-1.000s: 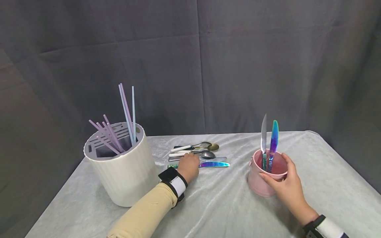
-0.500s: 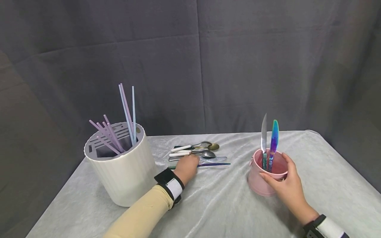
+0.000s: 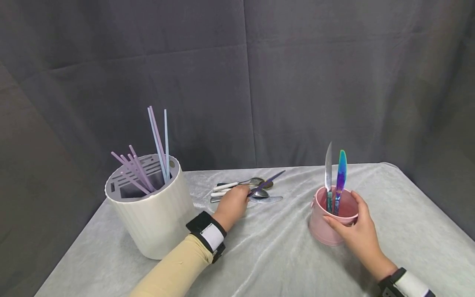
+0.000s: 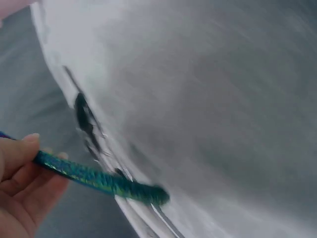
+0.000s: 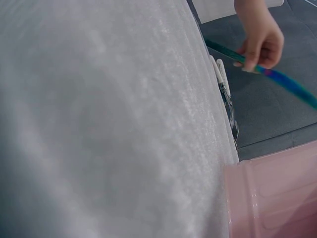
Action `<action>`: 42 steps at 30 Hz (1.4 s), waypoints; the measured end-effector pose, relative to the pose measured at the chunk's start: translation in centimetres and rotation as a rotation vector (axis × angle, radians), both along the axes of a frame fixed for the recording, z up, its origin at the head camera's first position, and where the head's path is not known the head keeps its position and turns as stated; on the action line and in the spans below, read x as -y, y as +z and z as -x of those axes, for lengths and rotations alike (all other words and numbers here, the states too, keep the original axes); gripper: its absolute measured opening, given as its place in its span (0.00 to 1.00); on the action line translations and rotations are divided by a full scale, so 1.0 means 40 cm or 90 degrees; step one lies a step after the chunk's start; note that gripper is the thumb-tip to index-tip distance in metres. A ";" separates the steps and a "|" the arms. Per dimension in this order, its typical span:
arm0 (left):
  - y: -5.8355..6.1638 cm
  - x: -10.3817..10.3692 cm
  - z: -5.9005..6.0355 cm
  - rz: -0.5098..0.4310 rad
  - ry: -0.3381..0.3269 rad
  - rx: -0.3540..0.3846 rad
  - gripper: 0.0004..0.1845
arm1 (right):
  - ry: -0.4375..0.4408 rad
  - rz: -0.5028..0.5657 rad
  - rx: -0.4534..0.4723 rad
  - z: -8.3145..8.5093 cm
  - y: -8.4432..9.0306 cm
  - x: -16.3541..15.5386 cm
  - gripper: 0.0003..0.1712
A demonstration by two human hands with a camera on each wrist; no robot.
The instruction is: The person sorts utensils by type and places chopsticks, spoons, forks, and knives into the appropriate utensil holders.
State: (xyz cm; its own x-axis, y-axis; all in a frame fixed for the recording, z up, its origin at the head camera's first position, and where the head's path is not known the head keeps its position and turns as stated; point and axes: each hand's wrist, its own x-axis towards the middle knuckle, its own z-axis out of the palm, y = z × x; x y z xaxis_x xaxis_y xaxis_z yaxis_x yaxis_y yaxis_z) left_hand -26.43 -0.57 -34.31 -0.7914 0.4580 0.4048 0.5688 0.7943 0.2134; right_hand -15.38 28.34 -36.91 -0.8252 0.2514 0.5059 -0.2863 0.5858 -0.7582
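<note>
My left hand (image 3: 234, 203) pinches a table knife (image 3: 269, 181) and holds it over the laid-out cutlery, blade slanting up and to the right. Its handle (image 4: 99, 179) is glittery green in the left wrist view, and the blade shows blue and purple in the right wrist view. My right hand (image 3: 365, 239) grips the rim and side of a small pink bucket (image 3: 324, 231). Inside that bucket stand two knives, blades up: a silver-bladed knife (image 3: 328, 167) and a rainbow-coloured knife (image 3: 342, 169).
Under and behind my left hand lie several spoons (image 3: 259, 193) with white or dark handles and a silver knife (image 3: 267, 200). At left stands a large white utensil holder (image 3: 159, 227) with a grey slotted top and several lilac and pale-blue chopsticks (image 3: 165, 140). Grey cloth (image 3: 274, 247) covers the table.
The knife under my left hand has been lifted off the cloth, and its blade has swung from flat to slanting upward. My right hand and the bucket have stayed in place.
</note>
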 end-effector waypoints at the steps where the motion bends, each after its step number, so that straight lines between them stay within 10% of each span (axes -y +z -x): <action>1: 0.006 -0.005 -0.001 -0.025 -0.008 0.007 0.05 | 0.001 0.001 -0.002 0.000 0.000 0.000 0.55; 24: 0.157 -0.187 -0.096 -0.818 -0.179 0.232 0.08 | 0.012 0.007 -0.005 0.000 0.003 0.002 0.55; 34: 0.151 -0.295 -0.126 -0.864 -0.228 0.171 0.08 | 0.006 0.013 -0.021 0.001 0.003 0.002 0.54; 42: 0.120 -0.341 -0.133 -0.788 -0.183 0.167 0.07 | 0.003 0.016 -0.014 -0.002 0.002 0.005 0.54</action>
